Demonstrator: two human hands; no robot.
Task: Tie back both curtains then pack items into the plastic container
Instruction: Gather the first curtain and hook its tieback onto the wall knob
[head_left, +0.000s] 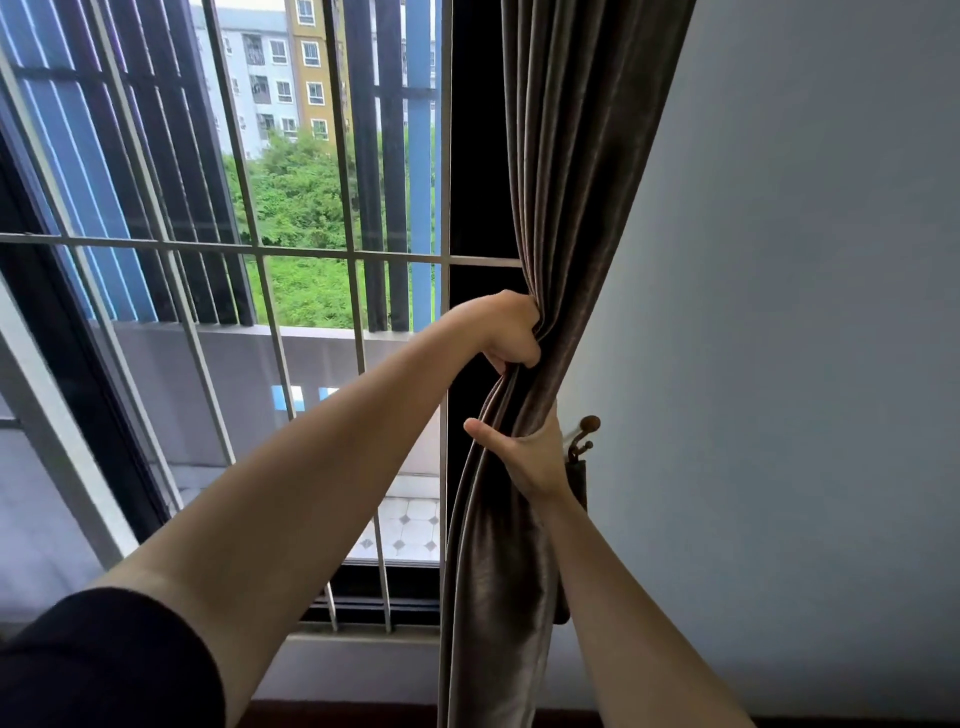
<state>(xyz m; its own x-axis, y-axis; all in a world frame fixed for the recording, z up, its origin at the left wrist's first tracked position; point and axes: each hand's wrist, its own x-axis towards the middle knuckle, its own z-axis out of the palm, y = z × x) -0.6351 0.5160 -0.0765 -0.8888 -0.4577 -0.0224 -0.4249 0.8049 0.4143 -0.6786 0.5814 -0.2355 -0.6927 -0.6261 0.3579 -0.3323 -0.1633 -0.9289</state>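
Curtain fabric, a dark grey-brown velvety drape (566, 208), hung gathered into a narrow bundle between the window's black frame (475, 156) and the pale grey wall (805, 312). Both bare hands held that curtain. The left hand (506, 330) was clenched on the bundle's window-side edge, its fingers (519, 358) curled tight into the folds. Just below it on the curtain, the right hand (530, 457) wrapped around the bundle from the wall side, thumb lying across the front of the cloth; its other fingers were hidden behind the fabric, so how far they closed could not be told. Touching or just behind the curtain on its wall side sat a brown metal tieback hook (584, 436), with a dark strap hanging beneath it. White window bars (353, 254) ran on the curtain's far left, with green trees beyond. A black sleeve (104, 665) covered the left upper arm.
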